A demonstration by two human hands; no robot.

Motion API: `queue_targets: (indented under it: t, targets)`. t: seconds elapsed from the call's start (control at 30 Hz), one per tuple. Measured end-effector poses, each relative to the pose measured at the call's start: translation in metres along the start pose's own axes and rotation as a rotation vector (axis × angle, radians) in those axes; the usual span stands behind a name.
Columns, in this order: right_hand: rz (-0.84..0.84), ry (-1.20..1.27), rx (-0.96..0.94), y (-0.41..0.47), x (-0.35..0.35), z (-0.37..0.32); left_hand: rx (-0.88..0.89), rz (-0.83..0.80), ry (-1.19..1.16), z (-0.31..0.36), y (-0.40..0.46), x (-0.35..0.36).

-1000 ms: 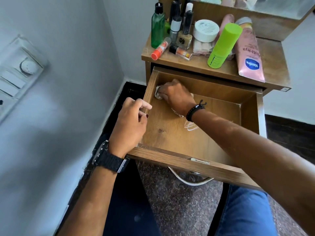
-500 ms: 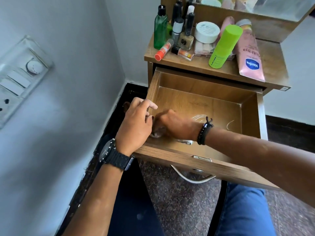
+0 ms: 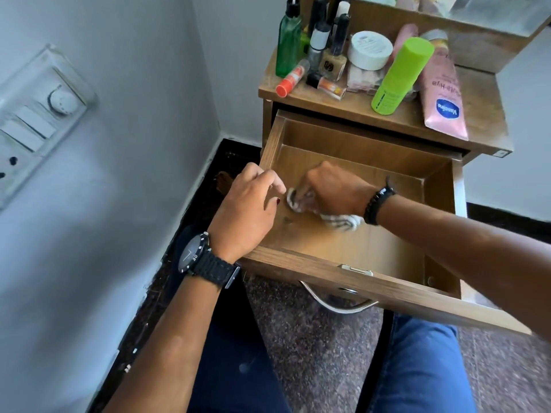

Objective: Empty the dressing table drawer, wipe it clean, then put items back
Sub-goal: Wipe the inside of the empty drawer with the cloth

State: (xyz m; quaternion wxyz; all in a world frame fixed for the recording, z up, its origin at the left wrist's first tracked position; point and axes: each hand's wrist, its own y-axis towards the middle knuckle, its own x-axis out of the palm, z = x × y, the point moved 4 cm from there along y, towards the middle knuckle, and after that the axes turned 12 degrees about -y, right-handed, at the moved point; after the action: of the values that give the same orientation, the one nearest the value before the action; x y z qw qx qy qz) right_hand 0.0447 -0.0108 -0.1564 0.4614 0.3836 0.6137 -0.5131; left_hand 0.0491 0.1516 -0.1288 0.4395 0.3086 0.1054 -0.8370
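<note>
Wooden drawer [image 3: 351, 265] holds one cloth [image 3: 343, 220], gripped by right hand [image 3: 334, 189].

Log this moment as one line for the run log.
step: wiping | right hand: cloth on drawer floor | left hand: drawer side | toiletries: on tabletop

head view, steeply down, close

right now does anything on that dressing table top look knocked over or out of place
The lime green cylindrical bottle leans tilted against the clutter, and the pink Vaseline tube lies flat. Nothing looks spilled or damaged.
</note>
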Motion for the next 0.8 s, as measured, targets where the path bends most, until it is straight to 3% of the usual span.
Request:
queue_targets:
  t: [0.1,0.17,0.3,0.5,0.6,0.7,0.8]
  targets:
    - [-0.179,0.070,-0.175,-0.040,0.008,-0.033,0.019,-0.017,0.023,0.001,-0.002,0.003]
    - [-0.212,0.129,-0.172,-0.052,0.011,-0.040,0.029,-0.038,0.057,0.002,-0.003,0.004]
    - [-0.074,0.066,0.000,-0.037,0.011,-0.026,0.030,-0.042,0.074,0.005,-0.003,0.005]
    - [0.151,-0.130,0.406,0.024,-0.009,0.030,0.035,-0.056,0.127,0.008,-0.005,0.006]
    - [0.188,-0.104,0.439,0.030,-0.007,0.036,0.029,-0.070,0.130,0.009,-0.004,0.006]
    - [0.113,0.071,0.393,0.011,0.000,0.035,0.043,-0.093,0.139,0.011,-0.004,0.008]
    - [-0.115,0.183,0.204,-0.027,0.007,0.003,0.060,-0.094,0.182,0.010,-0.004,0.009]
